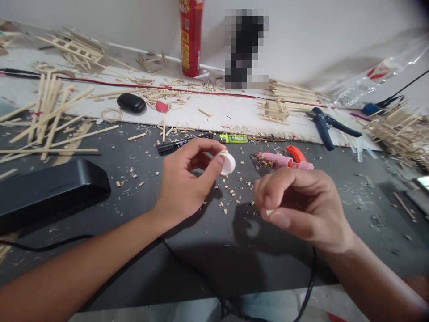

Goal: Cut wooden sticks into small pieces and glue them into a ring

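Between the thumb and fingers of my left hand (187, 174) is a small white bottle cap (228, 164), tilted so its hollow side partly shows. A bit of wood appears at its upper edge by my fingertips. My right hand (301, 208) pinches a tiny piece of wood (270, 212) between thumb and forefinger, a little above the dark table. Several small wood bits (231, 192) lie scattered on the tabletop between the hands. Just beyond my right hand lies a pink glue gun (275, 159) with an orange trigger, its lower part hidden by the hand.
A black marker (182, 144) and green lighter (233, 138) lie beyond my left hand. Blue-handled cutters (324, 127) rest at the right. Thin wooden sticks (50, 112) and a black box-like object (53, 190) occupy the left. A red can (191, 40) stands at the wall.
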Available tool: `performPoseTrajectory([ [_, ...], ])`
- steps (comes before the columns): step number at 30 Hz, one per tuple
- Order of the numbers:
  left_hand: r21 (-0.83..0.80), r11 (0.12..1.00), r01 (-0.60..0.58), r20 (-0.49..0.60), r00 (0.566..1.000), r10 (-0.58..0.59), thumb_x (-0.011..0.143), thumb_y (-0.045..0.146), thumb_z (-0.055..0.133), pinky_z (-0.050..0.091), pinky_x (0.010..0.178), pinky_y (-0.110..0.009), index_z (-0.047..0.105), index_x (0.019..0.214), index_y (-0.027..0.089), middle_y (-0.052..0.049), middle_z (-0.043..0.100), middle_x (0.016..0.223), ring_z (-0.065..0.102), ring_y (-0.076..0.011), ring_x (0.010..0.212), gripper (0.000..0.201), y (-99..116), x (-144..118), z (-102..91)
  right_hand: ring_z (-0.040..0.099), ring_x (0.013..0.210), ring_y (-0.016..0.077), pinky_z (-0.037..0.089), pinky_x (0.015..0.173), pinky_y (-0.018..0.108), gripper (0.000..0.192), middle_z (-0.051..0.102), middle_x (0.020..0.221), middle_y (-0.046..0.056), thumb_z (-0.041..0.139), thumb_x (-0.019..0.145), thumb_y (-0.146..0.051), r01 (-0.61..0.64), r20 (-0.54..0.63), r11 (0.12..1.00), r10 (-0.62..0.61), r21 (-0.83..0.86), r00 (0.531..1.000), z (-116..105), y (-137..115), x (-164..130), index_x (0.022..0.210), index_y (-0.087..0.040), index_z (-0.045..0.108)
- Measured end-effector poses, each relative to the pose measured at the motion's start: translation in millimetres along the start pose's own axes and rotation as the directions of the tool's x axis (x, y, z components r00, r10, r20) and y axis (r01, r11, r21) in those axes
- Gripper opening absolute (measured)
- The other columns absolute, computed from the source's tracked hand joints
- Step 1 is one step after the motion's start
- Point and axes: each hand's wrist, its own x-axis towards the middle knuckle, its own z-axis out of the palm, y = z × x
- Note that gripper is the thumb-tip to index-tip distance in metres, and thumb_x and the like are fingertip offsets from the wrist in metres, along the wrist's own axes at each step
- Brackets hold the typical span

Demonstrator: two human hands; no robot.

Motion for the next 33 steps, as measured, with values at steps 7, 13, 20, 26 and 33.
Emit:
performPoseTrajectory([
  [7,0.152,0.918,-0.367,0.126,0.928,0.35,0.09,0.013,0.073,0.058,0.065,-0.027,0.073,0.098,0.025,0.0,0.079,0.089,0.068,-0.0127,0.068,0.015,9.8,-12.9,-1.5,0.061,0.058,0.0122,0.048,0.05,0.023,0.011,0.071,0.071,-0.002,0.087,0.085,-0.023,-0.082,-0.102,0.93,0.126,0.359,0.987,9.8,17.4,4.6,0.084,-0.026,0.076],
  [13,0.207,0.886,-0.415,0.157,0.908,0.388,0.087,0.011,0.071,0.059,0.061,-0.028,0.074,0.096,0.028,0.001,0.08,0.084,0.07,-0.0139,0.064,0.02,13.8,-13.4,-1.6,0.057,0.055,0.0105,0.045,0.047,0.02,0.012,0.069,0.068,-0.002,0.088,0.083,-0.025,-0.088,-0.159,0.894,0.174,0.439,0.972,13.8,16.0,2.8,0.083,-0.025,0.075],
  [20,0.249,0.873,-0.419,0.133,0.908,0.397,0.085,0.01,0.071,0.059,0.06,-0.024,0.072,0.092,0.027,0.004,0.078,0.076,0.07,-0.0129,0.065,0.018,16.3,-11.9,-1.0,0.051,0.049,0.0094,0.044,0.045,0.022,0.02,0.067,0.068,-0.003,0.091,0.078,-0.029,-0.155,-0.222,0.879,0.279,0.452,0.934,13.5,14.5,3.2,0.08,-0.024,0.072],
  [26,0.289,0.872,-0.395,0.138,0.918,0.371,0.088,0.015,0.071,0.06,0.059,-0.026,0.074,0.092,0.029,0.004,0.077,0.074,0.072,-0.0147,0.066,0.015,16.3,-11.4,-1.7,0.054,0.052,0.0099,0.045,0.046,0.02,0.014,0.067,0.064,-0.002,0.091,0.081,-0.032,-0.181,-0.259,0.866,0.33,0.466,0.908,13.6,18.0,2.5,0.08,-0.025,0.079],
  [33,0.351,0.854,-0.384,0.179,0.923,0.342,0.091,0.027,0.075,0.06,0.055,-0.027,0.076,0.093,0.03,0.001,0.08,0.08,0.072,-0.0159,0.063,0.005,14.5,-15.3,-3.7,0.053,0.058,0.0081,0.045,0.055,0.019,0.016,0.066,0.062,-0.004,0.096,0.074,-0.031,-0.178,-0.292,0.866,0.341,0.468,0.893,17.8,24.3,1.5,0.074,-0.026,0.08],
])
